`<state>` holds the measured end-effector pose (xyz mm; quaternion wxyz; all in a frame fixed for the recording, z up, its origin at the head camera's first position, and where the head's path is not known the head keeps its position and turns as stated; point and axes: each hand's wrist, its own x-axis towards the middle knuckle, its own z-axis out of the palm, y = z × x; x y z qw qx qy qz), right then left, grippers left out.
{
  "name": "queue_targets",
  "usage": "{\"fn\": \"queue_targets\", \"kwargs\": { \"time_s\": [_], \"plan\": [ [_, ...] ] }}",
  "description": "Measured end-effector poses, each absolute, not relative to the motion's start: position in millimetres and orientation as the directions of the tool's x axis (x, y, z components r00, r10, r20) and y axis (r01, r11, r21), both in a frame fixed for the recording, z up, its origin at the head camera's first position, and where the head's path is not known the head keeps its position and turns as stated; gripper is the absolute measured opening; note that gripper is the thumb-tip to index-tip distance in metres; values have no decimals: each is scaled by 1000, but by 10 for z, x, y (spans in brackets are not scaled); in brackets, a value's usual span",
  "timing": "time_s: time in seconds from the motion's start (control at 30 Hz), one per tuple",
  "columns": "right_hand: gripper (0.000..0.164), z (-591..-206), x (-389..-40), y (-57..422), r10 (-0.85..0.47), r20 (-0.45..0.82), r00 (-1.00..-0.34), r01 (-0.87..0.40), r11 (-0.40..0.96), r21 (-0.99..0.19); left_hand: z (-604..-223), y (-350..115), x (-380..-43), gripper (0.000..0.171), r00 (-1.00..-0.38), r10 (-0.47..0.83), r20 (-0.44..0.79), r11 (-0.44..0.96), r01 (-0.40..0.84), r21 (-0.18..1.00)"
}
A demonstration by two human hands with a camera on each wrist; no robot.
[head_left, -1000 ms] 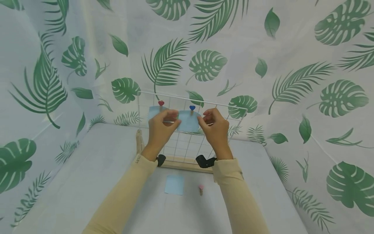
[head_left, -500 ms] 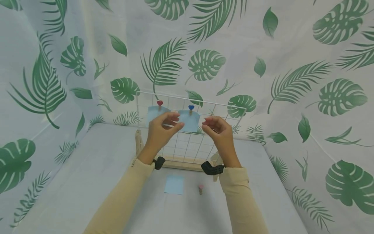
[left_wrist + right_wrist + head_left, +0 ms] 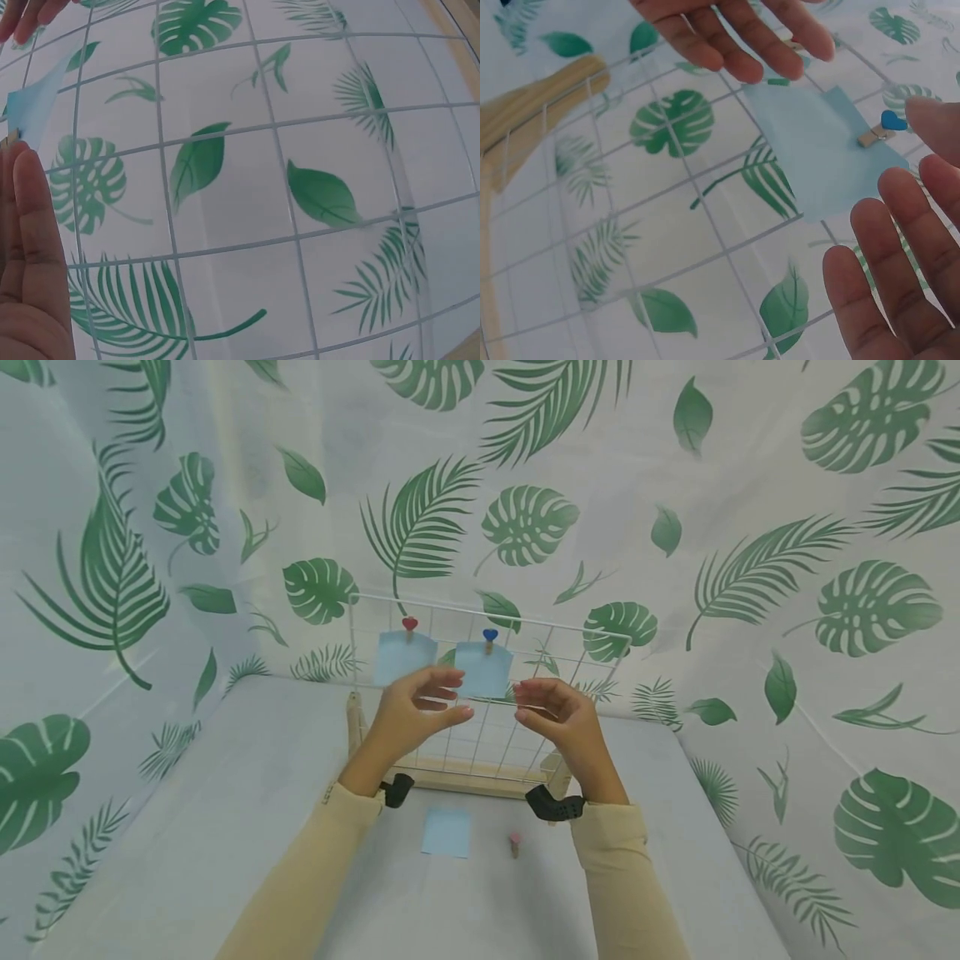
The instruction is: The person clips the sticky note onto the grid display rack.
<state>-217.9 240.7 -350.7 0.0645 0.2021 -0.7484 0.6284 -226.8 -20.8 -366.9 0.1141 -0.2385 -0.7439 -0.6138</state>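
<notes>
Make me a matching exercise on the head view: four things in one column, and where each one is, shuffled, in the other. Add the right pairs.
Things:
1. Blue peg
2. Loose sheet
3. Red peg
4. Pink peg

Places, left and right as in the picture:
A. At the top of the left hung sheet
B. On the table, with a peg to its right
C. At the top of the right hung sheet
D. On the table, with a sheet to its left

Right pairs: 1-C, 2-B, 3-A, 4-D
</notes>
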Motion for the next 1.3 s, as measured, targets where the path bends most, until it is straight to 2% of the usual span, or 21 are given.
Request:
{"fn": "queue_targets", "kwargs": {
  "time_s": [0.57,0.87,1.3],
  "plan": [
    [41,-3666,-2080,2457,-250,342,-906,-378,111,-919,-3923,-228,-2182,53,-825,274,493,45,523,851],
    [36,-3794,-2021,2493,-243,327,-913,-365,133,-921,-4050,-241,-2142,51,-834,274,480,26,505,863],
    [32,-3943,-1942,2562,-244,350,-904,-380,84,-921,-4232,-230,-2081,50,-846,283,452,8,474,881]
  ]
}}
